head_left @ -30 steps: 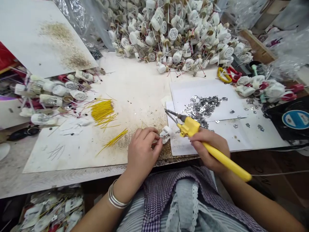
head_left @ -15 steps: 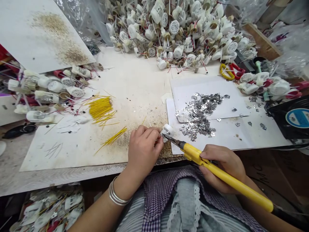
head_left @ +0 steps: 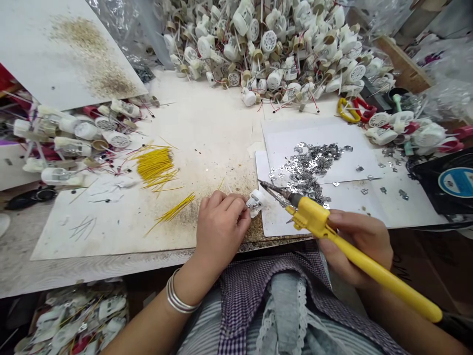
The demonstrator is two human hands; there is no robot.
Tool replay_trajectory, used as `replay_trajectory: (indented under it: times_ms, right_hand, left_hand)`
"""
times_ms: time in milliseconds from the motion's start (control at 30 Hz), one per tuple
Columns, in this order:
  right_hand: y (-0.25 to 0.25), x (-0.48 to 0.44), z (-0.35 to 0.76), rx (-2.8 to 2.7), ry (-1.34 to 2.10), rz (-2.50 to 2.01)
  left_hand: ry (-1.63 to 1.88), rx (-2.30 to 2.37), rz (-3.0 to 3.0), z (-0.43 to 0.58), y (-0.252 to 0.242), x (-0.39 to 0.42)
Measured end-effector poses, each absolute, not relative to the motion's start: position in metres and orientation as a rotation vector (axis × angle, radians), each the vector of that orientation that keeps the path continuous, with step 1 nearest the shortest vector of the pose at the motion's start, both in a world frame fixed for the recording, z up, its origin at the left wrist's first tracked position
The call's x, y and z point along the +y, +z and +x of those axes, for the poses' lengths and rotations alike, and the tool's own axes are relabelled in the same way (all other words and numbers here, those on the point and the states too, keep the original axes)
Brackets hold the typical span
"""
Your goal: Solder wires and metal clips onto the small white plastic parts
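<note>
A small white plastic housing (head_left: 255,203) is being pinched by the fingertips (head_left: 238,202) of the left hand (head_left: 220,231), directly ahead of that hand; the hold appears firm, though the fingers partly hide the housing. A yellow soldering iron (head_left: 347,251) is being grasped in the clenched right hand (head_left: 360,246), and its metal tip (head_left: 268,188) is being kept just beside the housing, apart from it. Silver bangles (head_left: 177,298) are being worn on the left wrist, and a purple checked apron (head_left: 240,296) is being worn below both hands. Left of the left hand, loose yellow wires (head_left: 175,209) are being left on a white board (head_left: 111,241). Right of the housing, silver metal clips (head_left: 306,170) are being kept on a white paper sheet (head_left: 351,143). Beyond the hands, a large heap of white plastic housings (head_left: 269,49) with wires is being kept on the bench.
</note>
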State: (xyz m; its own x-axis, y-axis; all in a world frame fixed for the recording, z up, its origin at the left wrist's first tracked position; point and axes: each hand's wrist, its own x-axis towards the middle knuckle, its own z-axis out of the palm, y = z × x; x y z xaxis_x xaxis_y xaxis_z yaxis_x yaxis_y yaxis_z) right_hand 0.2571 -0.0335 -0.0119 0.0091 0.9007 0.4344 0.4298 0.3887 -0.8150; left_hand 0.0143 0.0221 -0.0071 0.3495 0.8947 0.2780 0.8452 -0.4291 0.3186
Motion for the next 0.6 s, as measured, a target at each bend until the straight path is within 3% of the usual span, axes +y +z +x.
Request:
replay_trajectory:
  times_ms: [167, 433, 600]
  right_hand:
    - [-0.017, -0.004, 0.228, -1.532, 0.788, -1.238]
    - [-0.021, 0.036, 0.192, -1.783, 0.817, -1.28]
    - [-0.026, 0.032, 0.193, -1.799, 0.731, -1.27]
  left_hand:
    - [0.603, 1.605, 2.475, 0.015, -0.005, 0.02]
    - [0.65, 1.692, 2.312, -0.006, 0.006, 0.033]
    - [0.156, 1.94, 2.379, -0.028, 0.013, 0.073]
